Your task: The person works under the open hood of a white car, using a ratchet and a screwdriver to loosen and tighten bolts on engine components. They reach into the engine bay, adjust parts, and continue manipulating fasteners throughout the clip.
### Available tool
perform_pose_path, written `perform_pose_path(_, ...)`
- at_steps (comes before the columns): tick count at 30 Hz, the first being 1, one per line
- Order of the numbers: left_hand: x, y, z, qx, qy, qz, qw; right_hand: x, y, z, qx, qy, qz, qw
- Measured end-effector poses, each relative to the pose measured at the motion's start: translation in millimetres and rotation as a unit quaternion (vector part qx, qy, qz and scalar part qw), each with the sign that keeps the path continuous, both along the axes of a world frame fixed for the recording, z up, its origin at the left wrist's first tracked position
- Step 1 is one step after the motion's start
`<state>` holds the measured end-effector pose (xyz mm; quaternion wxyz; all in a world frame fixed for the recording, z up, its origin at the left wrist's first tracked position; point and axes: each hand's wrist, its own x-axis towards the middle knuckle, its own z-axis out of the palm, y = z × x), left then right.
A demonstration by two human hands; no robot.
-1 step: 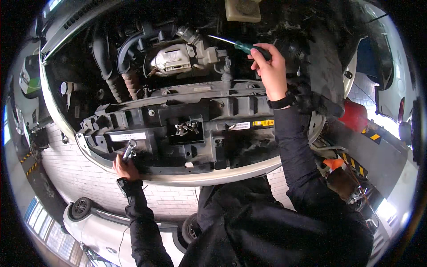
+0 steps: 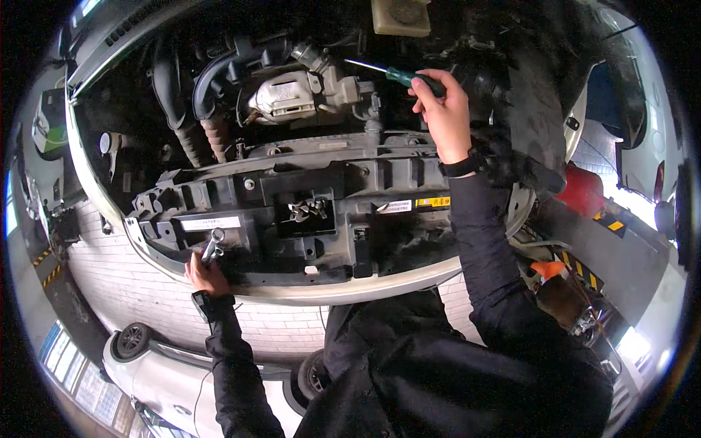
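You are leaning over an open engine bay (image 2: 307, 95) in a garage with a pale brick floor, and the black front crossmember (image 2: 307, 208) spans the view below the engine.

Your right hand (image 2: 444, 109) is closed around the dark grip of a green-handled screwdriver (image 2: 398, 74), above the crossmember's right end, with the thin shaft pointing left toward the grey engine housing (image 2: 285, 95). Your left hand (image 2: 206, 274) sits at the crossmember's lower left edge, fingers wrapped round a silver metal tool (image 2: 212, 244) that stands up against the plastic.

Compared with the other view of this same instant, nothing has shifted: both hands sit where they were, so the work stands unchanged.

On the crossmember, a white rectangular label (image 2: 210, 223) lies just above your left hand. A small white label (image 2: 398, 206) and a yellow strip label (image 2: 432, 202) sit side by side toward its right end. A cream reservoir (image 2: 400, 16) sits far above it.
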<state>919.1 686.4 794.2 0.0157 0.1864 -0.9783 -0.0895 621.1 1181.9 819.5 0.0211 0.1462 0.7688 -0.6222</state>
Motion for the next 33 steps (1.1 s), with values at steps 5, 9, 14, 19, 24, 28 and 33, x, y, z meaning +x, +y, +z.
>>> perform_pose_path(5,5.9,-2.1,-4.4,0.009,0.013,-0.005,1.000,-23.1,-22.5,0.1,0.160,0.094,0.019,0.982)
perform_pose_path(9,0.3,1.5,3.9,0.037,0.006,-0.028,0.999,-41.3,-44.7,10.0,0.241,0.157,0.026,0.957)
perform_pose_path(14,-1.7,4.7,7.2,0.013,-0.014,-0.010,1.000,-43.3,-58.5,7.8,0.233,0.150,0.004,0.961)
perform_pose_path(19,-3.7,1.8,7.9,0.022,-0.022,-0.015,0.999,-33.4,-53.2,4.3,0.205,0.153,-0.029,0.966)
perform_pose_path(24,-3.4,3.4,7.9,0.020,-0.043,0.005,0.999,-26.8,-56.7,48.8,0.183,0.180,-0.034,0.966)
perform_pose_path(28,-4.5,4.1,12.2,0.037,-0.045,0.011,0.998,-37.3,-63.9,96.6,0.186,0.286,0.014,0.940)
perform_pose_path(33,-7.4,9.7,11.8,0.015,0.046,-0.005,0.999,-22.7,-104.1,154.2,0.036,0.287,0.045,0.956)
